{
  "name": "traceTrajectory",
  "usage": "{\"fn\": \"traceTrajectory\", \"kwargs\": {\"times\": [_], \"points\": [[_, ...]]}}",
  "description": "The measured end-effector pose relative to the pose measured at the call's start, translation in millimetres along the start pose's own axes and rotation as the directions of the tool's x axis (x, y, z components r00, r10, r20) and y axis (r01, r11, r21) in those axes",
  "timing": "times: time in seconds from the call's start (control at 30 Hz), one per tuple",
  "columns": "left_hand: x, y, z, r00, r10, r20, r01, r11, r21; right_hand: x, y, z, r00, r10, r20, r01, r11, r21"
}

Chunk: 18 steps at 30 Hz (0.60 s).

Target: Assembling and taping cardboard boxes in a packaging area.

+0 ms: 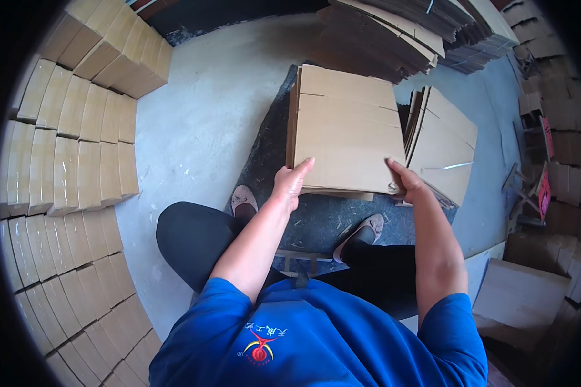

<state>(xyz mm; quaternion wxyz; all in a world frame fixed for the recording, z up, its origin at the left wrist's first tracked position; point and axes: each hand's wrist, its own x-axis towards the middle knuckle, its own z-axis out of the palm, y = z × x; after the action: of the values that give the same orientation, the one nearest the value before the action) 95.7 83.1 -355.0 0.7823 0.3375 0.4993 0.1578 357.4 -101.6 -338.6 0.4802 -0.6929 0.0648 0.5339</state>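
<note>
A stack of flat cardboard sheets [348, 129] with slots cut along the edges lies before me, its near edge toward my body. My left hand [292, 183] grips the near left corner, thumb on top and the other fingers hidden under or behind the edge. At the near right corner my right hand [407, 180] holds the stack the same way, thumb on the top sheet. Just to the right, a second pile of flat cardboard [442, 142] leans at an angle, with a pale strip lying across it.
Closed cartons [64, 168] are piled in rows along the left. More flattened cardboard [394, 39] is heaped at the far right. A dark mat [265, 155] lies under the stack and my feet. Folding stools [529, 187] and a white box [519, 293] stand at right.
</note>
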Motion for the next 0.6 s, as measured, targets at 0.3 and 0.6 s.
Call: {"fn": "traceTrajectory", "kwargs": {"times": [0.3,0.6], "points": [[-45,-30,159,0.958,0.108,0.265,-0.151,0.978,0.147,-79,0,-186,0.957,-0.193,-0.218,0.203,0.979,0.027],[-7,-96,213,0.925,0.008,0.380,-0.266,0.728,0.632,-53,40,-327,0.747,-0.103,-0.656,-0.110,0.955,-0.275]]}}
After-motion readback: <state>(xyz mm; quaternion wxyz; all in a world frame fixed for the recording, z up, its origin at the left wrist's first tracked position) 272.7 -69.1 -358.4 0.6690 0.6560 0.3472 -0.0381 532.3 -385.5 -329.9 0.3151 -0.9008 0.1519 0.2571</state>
